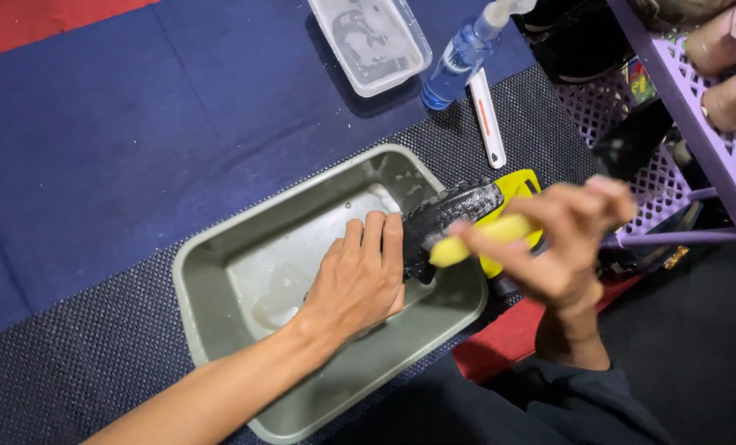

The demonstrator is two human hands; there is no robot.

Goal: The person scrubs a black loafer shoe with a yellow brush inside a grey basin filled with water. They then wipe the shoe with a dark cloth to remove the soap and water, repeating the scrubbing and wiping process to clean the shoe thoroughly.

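Shoe (454,216) first: black w/ a yellow upper, sole turned up, propped across the right rim of a grey-green metal tray (219,330), so half of it hangs over the tray and half sticks out past the edge. I see my left hand (358,278) lying palm-down inside the tray, fingers (374,235) straight and together, tips pressed against the shoe's black sole to steady it; nothing is wrapped in that hand. My right hand (570,239) is blurred, but its fingers are curled closed round a yellow brush handle (479,239), whose near end sits right at the sole next to the left fingertips (bristles I can't make out in the blur).

Tray holds a shallow film of cloudy, soapy water on its floor. It rests on a dark textured mat (71,363) spread over a blue and red floor covering (137,107).

Beyond the tray, at the top:
- 1 clear plastic container (372,41) w/ soapy residue, on the blue area.
- 1 blue spray bottle (462,58), tilted, just right of that container.
- 1 slim white stick w/ an orange stripe (487,119), lying on the mat just below the bottle.

At far right, a purple lattice rack (714,132) w/ 2 pinkish bottles on top, well apart from both hands. Dark clothing fills the bottom right.
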